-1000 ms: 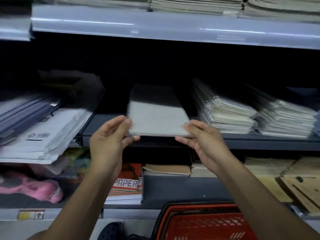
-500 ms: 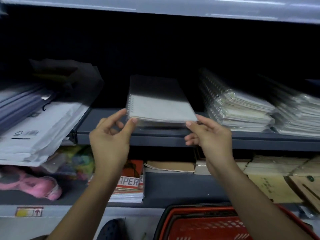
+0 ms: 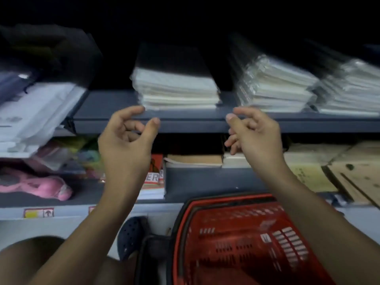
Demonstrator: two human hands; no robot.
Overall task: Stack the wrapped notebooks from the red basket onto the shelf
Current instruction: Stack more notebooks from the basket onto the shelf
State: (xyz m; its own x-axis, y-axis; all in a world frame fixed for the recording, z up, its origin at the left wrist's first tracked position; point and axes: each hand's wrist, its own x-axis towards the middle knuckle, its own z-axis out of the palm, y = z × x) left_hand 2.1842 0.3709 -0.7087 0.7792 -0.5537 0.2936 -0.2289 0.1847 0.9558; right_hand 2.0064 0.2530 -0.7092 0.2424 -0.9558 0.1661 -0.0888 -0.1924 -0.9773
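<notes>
Change: both hands now off the notebook stack (image 3: 176, 87), drawn back below the shelf (image 3: 185, 120) front edge.
Left hand (image 3: 127, 140): empty, fingers loosely curled.
Right hand (image 3: 255, 136): empty, loosely curled.
Red basket (image 3: 246, 239): below.

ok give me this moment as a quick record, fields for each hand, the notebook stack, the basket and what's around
left hand: fingers loosely curled, holding nothing, just below the shelf edge
right hand: loosely curled, empty, at the shelf edge
middle notebook stack: lying flat on the grey shelf, apart from both hands
neighbouring stacks: wrapped spiral notebooks to the right
red basket: on the floor below; contents unclear
lower shelf: pink item at left
</notes>
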